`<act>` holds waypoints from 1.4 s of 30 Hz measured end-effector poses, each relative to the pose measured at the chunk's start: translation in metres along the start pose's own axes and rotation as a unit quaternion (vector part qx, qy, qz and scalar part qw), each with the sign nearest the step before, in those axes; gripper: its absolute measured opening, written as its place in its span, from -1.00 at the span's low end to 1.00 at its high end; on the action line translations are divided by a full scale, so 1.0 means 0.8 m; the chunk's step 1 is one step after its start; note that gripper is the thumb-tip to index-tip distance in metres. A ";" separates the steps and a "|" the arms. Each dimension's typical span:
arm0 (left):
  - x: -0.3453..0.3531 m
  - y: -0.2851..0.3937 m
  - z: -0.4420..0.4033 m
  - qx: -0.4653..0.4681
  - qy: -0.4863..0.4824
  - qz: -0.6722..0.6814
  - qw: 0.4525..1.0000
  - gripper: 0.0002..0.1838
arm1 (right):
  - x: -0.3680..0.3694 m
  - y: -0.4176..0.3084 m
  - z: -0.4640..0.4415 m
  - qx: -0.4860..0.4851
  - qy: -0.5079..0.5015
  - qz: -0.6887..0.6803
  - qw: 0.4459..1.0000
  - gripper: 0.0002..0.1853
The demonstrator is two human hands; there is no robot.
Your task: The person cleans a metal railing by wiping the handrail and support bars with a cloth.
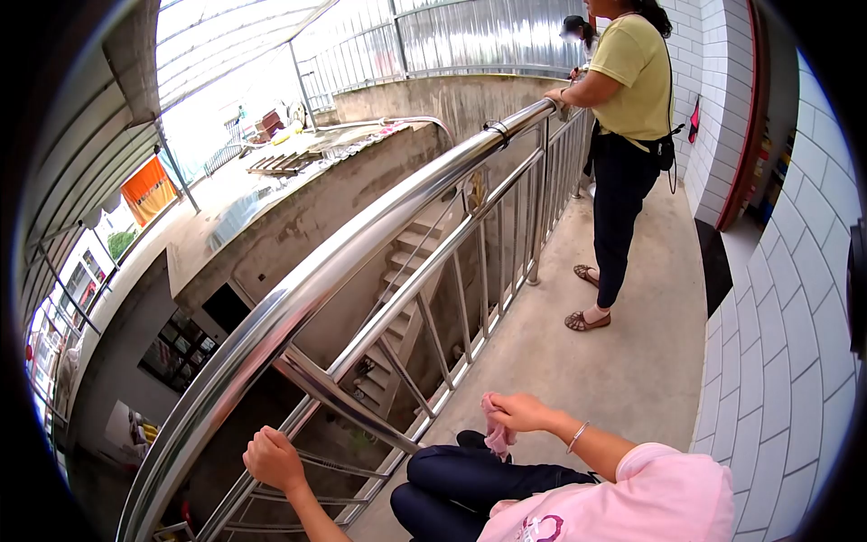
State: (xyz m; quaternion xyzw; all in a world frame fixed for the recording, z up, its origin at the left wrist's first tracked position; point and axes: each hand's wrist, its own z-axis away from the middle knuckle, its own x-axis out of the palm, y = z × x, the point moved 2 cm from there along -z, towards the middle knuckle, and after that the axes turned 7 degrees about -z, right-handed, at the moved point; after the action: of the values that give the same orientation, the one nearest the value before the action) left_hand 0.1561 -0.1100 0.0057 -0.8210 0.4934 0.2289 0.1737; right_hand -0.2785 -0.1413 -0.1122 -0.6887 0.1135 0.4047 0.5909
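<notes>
My right hand (522, 413) is closed on a crumpled pink cloth (498, 435), which hangs down above my dark-trousered knees. A thin bracelet circles that wrist. On the other side, my left hand (274, 459) makes a fist in front of the metal railing (361, 206); nothing shows in its fingers. Whether the fist touches the lower rail I cannot tell. The railing has a thick polished top tube, a thinner tube below and upright bars.
Along the walkway (542, 361), a person in a yellow shirt (629, 68) stands with hands at the top rail. Another person in a dark cap (574, 27) is beyond. White tiled wall (781, 379) lies right. Below the railing are concrete stairs (397, 280).
</notes>
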 end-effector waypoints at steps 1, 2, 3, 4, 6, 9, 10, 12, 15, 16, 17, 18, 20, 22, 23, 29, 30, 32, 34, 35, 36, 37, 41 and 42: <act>-0.002 0.001 0.000 -0.002 -0.003 0.000 1.000 -0.60 | 0.000 0.000 0.001 0.004 -0.003 -0.003 1.000 -0.74; -0.002 0.001 -0.001 -0.004 -0.007 0.000 1.000 -0.60 | -0.001 -0.001 0.001 0.007 -0.005 -0.006 1.000 -0.74; -0.003 0.001 -0.001 -0.004 -0.006 0.001 1.000 -0.60 | -0.001 -0.001 0.001 0.007 -0.004 -0.006 1.000 -0.74; -0.002 0.001 -0.001 -0.005 -0.007 -0.002 1.000 -0.59 | -0.001 -0.001 0.002 0.003 0.000 -0.004 1.000 -0.74; -0.002 0.000 0.000 -0.006 -0.007 -0.004 1.000 -0.59 | -0.002 -0.002 0.004 -0.001 0.006 -0.003 1.000 -0.74; 0.000 -0.001 0.001 -0.003 -0.001 0.003 1.000 -0.59 | -0.003 -0.003 0.005 0.002 -0.003 -0.010 1.000 -0.73; 0.001 -0.001 0.001 -0.004 -0.002 0.004 1.000 -0.59 | 0.000 -0.001 0.005 0.000 -0.005 -0.001 1.000 -0.73; 0.000 -0.001 0.000 -0.004 -0.003 0.005 1.000 -0.59 | 0.003 0.004 0.004 -0.003 -0.006 0.008 1.000 -0.72; -0.004 0.001 -0.001 -0.005 0.002 0.004 1.000 -0.59 | 0.007 0.007 0.002 0.000 -0.005 0.016 1.000 -0.72; -0.003 0.001 -0.001 -0.005 0.000 0.003 1.000 -0.59 | 0.007 0.007 0.002 -0.003 -0.005 0.012 1.000 -0.72; -0.003 0.001 -0.001 -0.004 -0.002 0.002 1.000 -0.60 | 0.007 0.006 0.002 -0.006 -0.006 0.008 1.000 -0.72; -0.002 0.000 0.000 -0.004 -0.002 0.002 1.000 -0.60 | 0.007 0.005 0.002 -0.006 -0.006 0.007 1.000 -0.72; 0.001 -0.001 0.001 0.004 0.004 0.000 1.000 -0.60 | 0.006 0.003 0.002 -0.006 -0.008 -0.001 1.000 -0.72; 0.001 0.000 0.001 0.004 0.004 0.002 1.000 -0.60 | 0.008 0.004 0.002 -0.005 -0.010 -0.002 1.000 -0.72; 0.000 0.000 0.001 0.005 0.004 0.002 1.000 -0.60 | 0.008 0.004 0.002 -0.005 -0.012 -0.003 1.000 -0.72; 0.001 -0.001 0.002 0.004 -0.005 -0.005 1.000 -0.61 | 0.011 0.007 0.001 0.002 -0.016 -0.005 1.000 -0.73; 0.000 -0.001 0.002 0.005 -0.005 -0.005 1.000 -0.61 | 0.012 0.008 0.001 0.003 -0.016 -0.005 1.000 -0.73; -0.002 0.000 0.001 -0.001 -0.011 -0.010 1.000 -0.62 | 0.013 0.010 0.001 0.008 -0.019 -0.004 1.000 -0.74; -0.001 0.000 0.002 -0.001 -0.011 -0.008 1.000 -0.62 | 0.012 0.008 0.003 0.009 -0.020 -0.011 1.000 -0.74; -0.001 0.000 0.001 -0.002 -0.010 -0.006 1.000 -0.62 | 0.011 0.007 0.003 0.009 -0.021 -0.018 1.000 -0.75; -0.001 0.000 0.001 -0.002 -0.010 -0.006 1.000 -0.62 | 0.012 0.008 0.003 0.009 -0.021 -0.017 1.000 -0.75; -0.002 0.001 0.000 -0.001 -0.007 -0.002 1.000 -0.62 | 0.012 0.009 0.002 0.010 -0.022 -0.012 1.000 -0.75; 0.000 0.000 0.001 0.002 0.003 0.000 1.000 -0.61 | 0.009 0.002 0.000 0.007 -0.023 -0.016 1.000 -0.75; 0.000 -0.001 0.001 0.002 0.003 0.000 1.000 -0.61 | 0.007 -0.001 0.000 0.006 -0.023 -0.016 1.000 -0.75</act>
State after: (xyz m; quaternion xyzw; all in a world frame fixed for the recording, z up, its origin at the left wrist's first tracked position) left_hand 0.1562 -0.1090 0.0049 -0.8214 0.4943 0.2251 0.1738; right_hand -0.2743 -0.1392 -0.1159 -0.6773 0.0913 0.4099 0.6040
